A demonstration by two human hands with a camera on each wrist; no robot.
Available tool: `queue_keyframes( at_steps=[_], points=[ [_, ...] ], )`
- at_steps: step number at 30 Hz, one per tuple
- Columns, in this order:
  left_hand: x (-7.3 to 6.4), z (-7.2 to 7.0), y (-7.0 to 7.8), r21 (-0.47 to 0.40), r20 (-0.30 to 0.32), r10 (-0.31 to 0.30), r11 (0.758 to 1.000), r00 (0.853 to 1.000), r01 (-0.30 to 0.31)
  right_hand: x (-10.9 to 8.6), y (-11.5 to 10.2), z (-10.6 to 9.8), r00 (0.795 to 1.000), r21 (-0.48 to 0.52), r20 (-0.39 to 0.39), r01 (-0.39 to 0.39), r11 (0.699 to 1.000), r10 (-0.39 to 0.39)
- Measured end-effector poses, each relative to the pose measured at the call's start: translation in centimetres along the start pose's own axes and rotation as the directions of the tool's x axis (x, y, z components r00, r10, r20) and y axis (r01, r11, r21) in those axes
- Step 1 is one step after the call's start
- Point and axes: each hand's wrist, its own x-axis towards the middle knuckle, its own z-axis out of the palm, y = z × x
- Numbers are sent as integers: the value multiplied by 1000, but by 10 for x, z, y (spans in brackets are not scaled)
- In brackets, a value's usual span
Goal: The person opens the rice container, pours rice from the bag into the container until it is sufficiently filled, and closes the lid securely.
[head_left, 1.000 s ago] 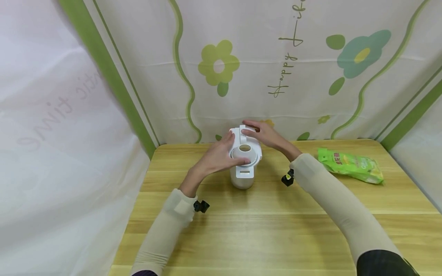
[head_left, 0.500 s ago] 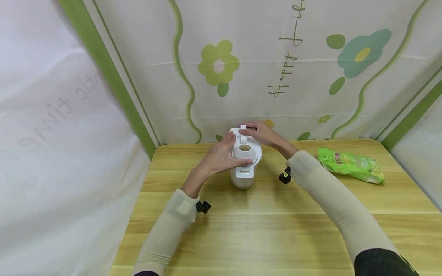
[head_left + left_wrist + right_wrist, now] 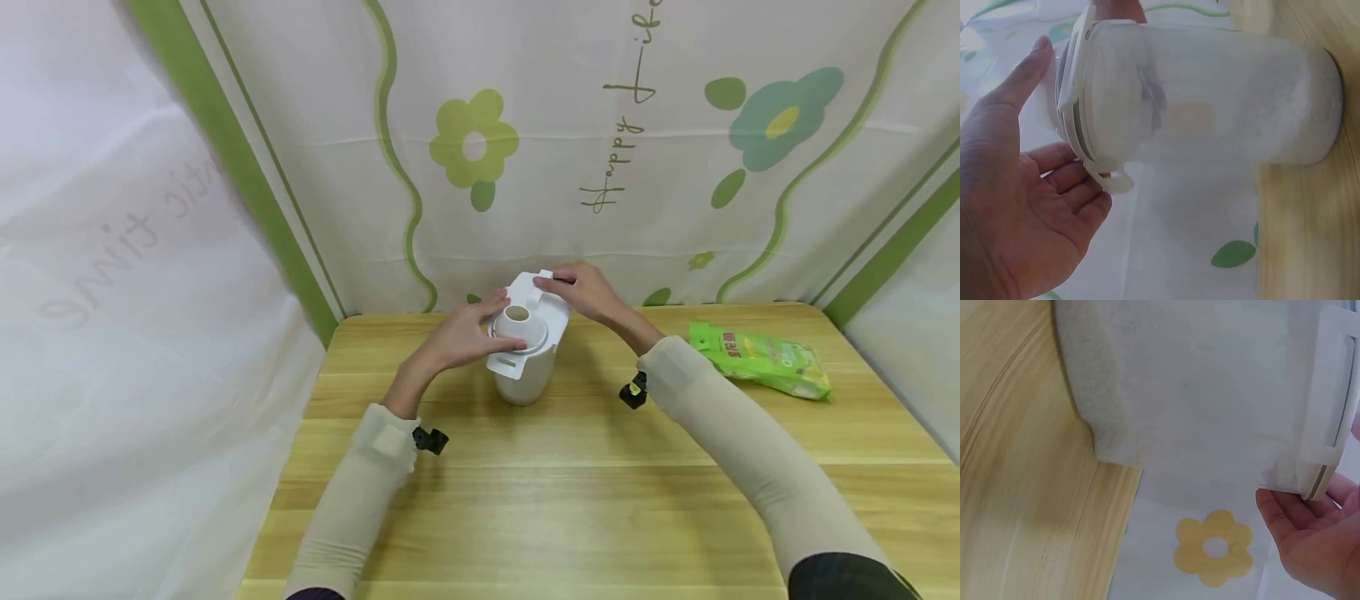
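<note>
A tall translucent storage container (image 3: 525, 382) with a white lid (image 3: 556, 312) stands on the table, its raised round cap (image 3: 517, 327) towards the near end. Pale grainy contents (image 3: 1297, 94) fill its lower part in the left wrist view. My left hand (image 3: 459, 335) grips the lid around the cap, thumb on the near side and fingers under the lid's latch (image 3: 1113, 181). At the far end my right hand (image 3: 588, 292) pinches the lid's edge, thumb on top. In the right wrist view, the fingertips (image 3: 1265, 499) sit right below the rim; the thumb is hidden.
A green printed plastic packet (image 3: 763, 360) lies at the right of the wooden table (image 3: 525, 517). Behind the container, close to the right hand, hangs a patterned white curtain (image 3: 315, 183) along the table's back edge. Another curtain (image 3: 135, 350) borders the left side.
The container has turned slightly, its near end swinging left and far end right. My right hand first closed in on the lid's far end, then moved right with it. The left hand shifted slightly left.
</note>
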Motion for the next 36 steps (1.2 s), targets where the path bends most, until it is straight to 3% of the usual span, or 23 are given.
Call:
queue_keyframes(
  at_steps=[7,19,28,36],
  points=[
    [-1,-7,-16,-110,-64,23,994,998,-30,-11,0,-7,996,-43,-45,-81,996,79],
    [2,-10,-35,-207,-143,18,977,990,-48,-34,-4,-15,988,-160,-138,-85,984,63],
    [9,-12,-48,-211,-138,-6,977,990,-24,-47,-8,-12,971,-269,-231,1,963,-66],
    [16,-14,-56,-231,-123,-6,973,992,-23,-59,-12,-7,955,-332,-271,26,943,-122]
  ],
)
